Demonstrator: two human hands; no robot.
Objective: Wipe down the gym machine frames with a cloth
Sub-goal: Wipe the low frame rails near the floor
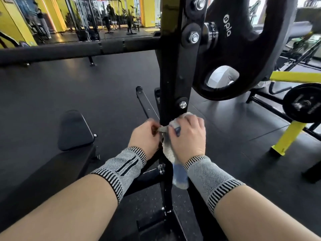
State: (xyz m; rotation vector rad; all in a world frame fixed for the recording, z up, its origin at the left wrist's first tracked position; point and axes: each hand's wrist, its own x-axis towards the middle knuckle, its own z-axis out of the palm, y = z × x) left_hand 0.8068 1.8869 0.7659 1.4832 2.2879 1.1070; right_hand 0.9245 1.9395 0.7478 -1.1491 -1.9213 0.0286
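A black upright frame post [169, 80] of a plate-loaded machine rises through the middle of the view. A grey and blue cloth [169, 150] is wrapped around the post's lower part, and its tail hangs down between my wrists. My right hand [188, 136] grips the cloth against the post from the right, just below a bolt [182, 104]. From the left, my left hand [145, 134] pinches a corner of the cloth. Both wrists wear grey knitted supports.
A 20 kg black weight plate [243, 49] hangs at the upper right of the post. A padded black bar [69, 49] crosses the left side. A black seat pad [74, 131] lies lower left. Yellow frame parts [288, 134] and a smaller plate [303, 105] stand right.
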